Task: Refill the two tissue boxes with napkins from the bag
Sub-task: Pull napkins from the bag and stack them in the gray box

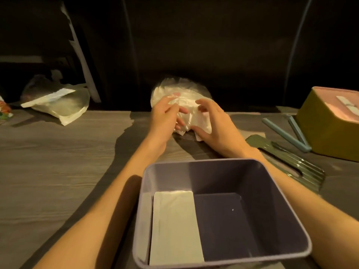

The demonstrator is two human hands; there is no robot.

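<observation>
A clear plastic bag (180,90) of white napkins (202,119) sits at the far middle of the table. My left hand (165,117) grips the bag's left side with fingers curled into the plastic. My right hand (215,125) holds the napkin stack at its right side, thumb under it. Close to me stands an open purple tissue box (272,175) with a white napkin stack (174,226) lying in its left half; its right half is bare. A yellow tissue box (318,133) with a pink lid stands at the far right.
A green ribbed lid (295,164) lies right of the purple box. Two blue clip sticks (285,134) lie beside the yellow box. Another plastic bag with white paper (58,103) rests at the far left. A dark wall stands behind the table.
</observation>
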